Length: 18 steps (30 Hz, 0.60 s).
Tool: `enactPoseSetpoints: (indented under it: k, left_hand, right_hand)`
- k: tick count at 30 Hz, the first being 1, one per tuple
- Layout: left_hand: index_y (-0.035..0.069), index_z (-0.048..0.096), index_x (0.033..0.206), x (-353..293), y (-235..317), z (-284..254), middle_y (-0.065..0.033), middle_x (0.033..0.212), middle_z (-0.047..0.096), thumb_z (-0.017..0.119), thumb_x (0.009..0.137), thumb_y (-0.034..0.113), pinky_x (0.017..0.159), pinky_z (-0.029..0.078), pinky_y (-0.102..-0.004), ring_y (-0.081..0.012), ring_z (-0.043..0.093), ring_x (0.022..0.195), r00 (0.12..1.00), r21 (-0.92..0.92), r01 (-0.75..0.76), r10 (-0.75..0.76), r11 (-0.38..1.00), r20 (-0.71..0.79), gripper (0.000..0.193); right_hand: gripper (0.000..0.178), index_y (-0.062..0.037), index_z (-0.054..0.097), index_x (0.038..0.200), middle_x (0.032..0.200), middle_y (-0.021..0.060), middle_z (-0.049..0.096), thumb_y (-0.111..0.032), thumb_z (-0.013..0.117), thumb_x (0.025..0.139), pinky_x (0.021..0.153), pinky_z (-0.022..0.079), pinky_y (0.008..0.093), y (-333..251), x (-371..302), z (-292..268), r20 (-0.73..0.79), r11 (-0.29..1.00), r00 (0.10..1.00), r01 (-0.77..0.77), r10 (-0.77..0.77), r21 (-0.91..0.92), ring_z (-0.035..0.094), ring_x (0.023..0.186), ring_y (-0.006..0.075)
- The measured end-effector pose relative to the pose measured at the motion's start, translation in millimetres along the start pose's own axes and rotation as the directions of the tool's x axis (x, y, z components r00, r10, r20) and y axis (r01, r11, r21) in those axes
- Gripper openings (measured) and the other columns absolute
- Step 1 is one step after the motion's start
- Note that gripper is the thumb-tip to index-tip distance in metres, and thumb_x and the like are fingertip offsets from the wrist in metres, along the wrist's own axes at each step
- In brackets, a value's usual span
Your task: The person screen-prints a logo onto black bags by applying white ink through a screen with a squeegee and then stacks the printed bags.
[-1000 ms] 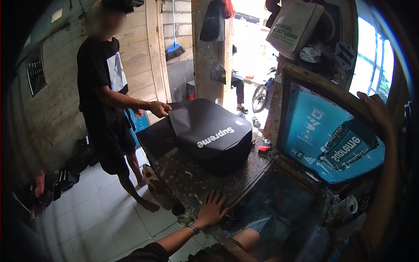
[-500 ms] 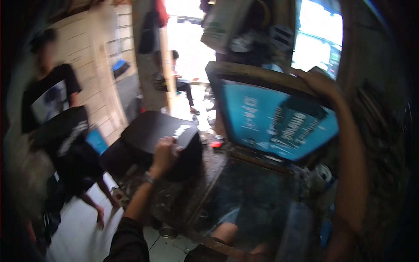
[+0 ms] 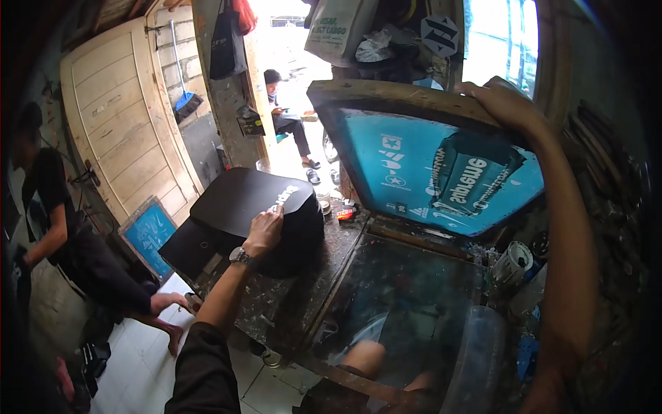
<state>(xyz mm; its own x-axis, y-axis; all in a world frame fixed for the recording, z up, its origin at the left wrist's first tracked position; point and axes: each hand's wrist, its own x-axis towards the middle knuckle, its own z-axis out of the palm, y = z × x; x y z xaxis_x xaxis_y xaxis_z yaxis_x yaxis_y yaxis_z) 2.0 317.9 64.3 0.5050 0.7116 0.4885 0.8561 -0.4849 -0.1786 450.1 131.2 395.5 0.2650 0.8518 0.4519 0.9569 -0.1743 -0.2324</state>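
A black fabric-like panel [image 3: 241, 190] with a small white print lies on top of a thick dark stack on the worktable. My left hand [image 3: 264, 231], with a watch on its wrist, has its fingers bent around the panel's near edge beside the print. On the right, my right hand [image 3: 507, 103] grips the wooden top edge of a raised screen-printing frame [image 3: 407, 148]. Its blue mesh bears pale designs and a dark patch of ink. Below the tilted frame is a glass printing surface [image 3: 414, 283], through which legs show.
Cans [image 3: 512, 262] and a blue tool [image 3: 527, 355] crowd the right side. A small red-and-black item [image 3: 346, 214] lies behind the glass. At left, a person [image 3: 55, 221] stands near a blue screen [image 3: 149, 234]; another person [image 3: 286, 117] sits beyond the doorway.
The person at left has moved farther left, and the black printed piece seen there is no longer clearly visible. My hands stay in nearly the same places; the frame remains raised.
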Motion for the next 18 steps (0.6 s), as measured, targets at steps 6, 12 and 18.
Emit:
enactPoseSetpoints:
  k: [6,12,18]
  left_hand:
    - [0.004,0.067,0.099,43,-124,-62,-0.0221,0.101,0.071,0.053,0.086,-0.003,0.078,0.059,-0.0532,-0.0456,0.07,0.096,0.998,0.059,0.057,-0.055,0.997,-0.042,0.02]
    - [0.004,0.068,0.105,91,-59,-191,-0.0169,0.099,0.072,0.054,0.09,0.0,0.079,0.059,-0.0455,-0.0349,0.072,0.095,0.972,0.157,-0.197,0.173,0.968,0.157,0.021]
    - [0.001,0.052,0.14,-38,118,-147,-0.0088,0.09,0.069,0.061,0.09,0.015,0.054,0.054,-0.0362,-0.0214,0.069,0.067,0.769,0.016,-0.624,0.61,0.781,0.192,0.053]
  right_hand:
    - [0.075,0.0051,0.075,0.079,0.072,0.0203,0.069,-0.066,0.055,0.095,0.073,0.052,0.0437,-39,-28,10,-0.18,0.995,0.978,0.104,-0.101,0.007,0.067,0.063,0.0268]
    - [0.076,0.0068,0.074,0.089,0.085,0.0263,0.072,-0.067,0.056,0.093,0.079,0.053,0.0481,-26,-24,17,-0.205,0.993,0.973,0.112,-0.105,0.023,0.072,0.076,0.034]
    - [0.078,0.0072,0.075,0.101,0.098,0.0278,0.074,-0.068,0.058,0.09,0.087,0.055,0.0486,-21,-31,-3,-0.21,0.982,0.96,0.189,-0.187,-0.01,0.074,0.092,0.0391]
